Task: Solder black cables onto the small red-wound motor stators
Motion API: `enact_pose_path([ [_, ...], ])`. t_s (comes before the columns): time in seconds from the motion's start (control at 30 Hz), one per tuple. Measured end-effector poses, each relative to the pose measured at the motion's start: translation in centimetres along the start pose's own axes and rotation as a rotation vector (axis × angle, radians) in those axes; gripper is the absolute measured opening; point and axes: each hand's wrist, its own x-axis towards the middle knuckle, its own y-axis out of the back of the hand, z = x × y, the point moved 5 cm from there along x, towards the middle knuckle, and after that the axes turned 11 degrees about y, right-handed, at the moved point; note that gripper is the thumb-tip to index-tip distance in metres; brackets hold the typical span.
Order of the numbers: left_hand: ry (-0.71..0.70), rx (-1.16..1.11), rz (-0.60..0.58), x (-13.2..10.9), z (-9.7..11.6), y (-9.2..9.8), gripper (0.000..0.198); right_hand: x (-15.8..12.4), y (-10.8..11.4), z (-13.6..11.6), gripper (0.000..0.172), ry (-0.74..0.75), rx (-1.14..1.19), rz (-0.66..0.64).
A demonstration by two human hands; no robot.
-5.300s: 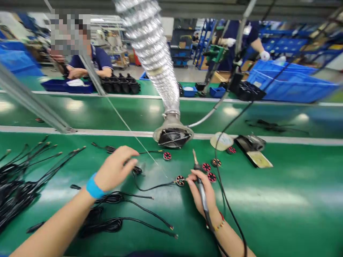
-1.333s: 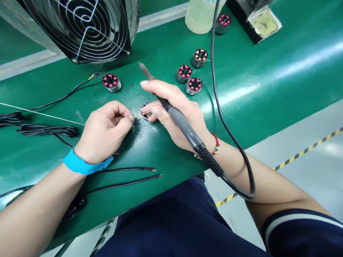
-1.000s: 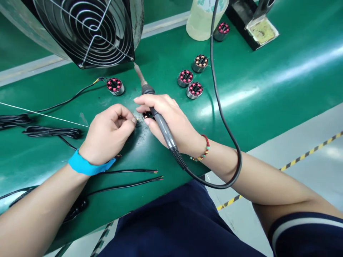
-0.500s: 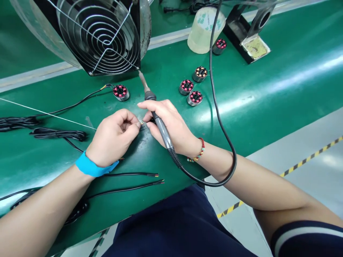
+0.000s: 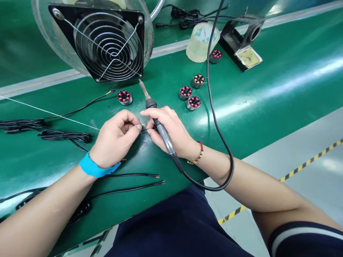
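Observation:
My left hand point(image 5: 115, 137), with a blue wristband, pinches the thin bare ends of some wires point(image 5: 144, 125) between thumb and forefinger. A soldering iron point(image 5: 164, 135) lies across my right hand point(image 5: 174, 132), held under the forefinger, its tip pointing up and away towards the fan. The thumb and other fingers of that hand close around something small and dark beside the wire ends, mostly hidden. Beyond my left hand sits a motor stator point(image 5: 124, 97) with pink windings, joined to a black cable point(image 5: 83, 105).
A fan with a wire guard point(image 5: 114, 55) stands at the back left. Several stators point(image 5: 193, 102), a tape roll point(image 5: 201, 44) and an iron stand with sponge point(image 5: 248, 57) are to the right. Black cable bundles point(image 5: 65, 136) lie left; two stripped cables point(image 5: 144, 184) lie near the front edge.
The view has tilted, so the fan sits lower in the picture. Both hands stay close together, and a thin wire loop now shows between them.

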Motion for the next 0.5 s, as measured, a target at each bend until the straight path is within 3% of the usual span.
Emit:
enact_pose_path([
  [0.17, -0.171, 0.085, -0.045, -0.2, 0.5, 0.0, 0.005, 0.2, 0.3, 0.0, 0.036, -0.066, 0.038, -0.018],
  [0.33, -0.290, 0.241, -0.015, -0.7, 1.6, 0.1, 0.010, 0.2, 0.4, -0.1, 0.036, -0.100, 0.058, -0.014],
  [0.5, -0.264, 0.304, 0.023, -0.7, 1.9, 0.0, 0.012, 0.0, 0.5, 0.1, 0.041, -0.066, 0.103, 0.013],
])
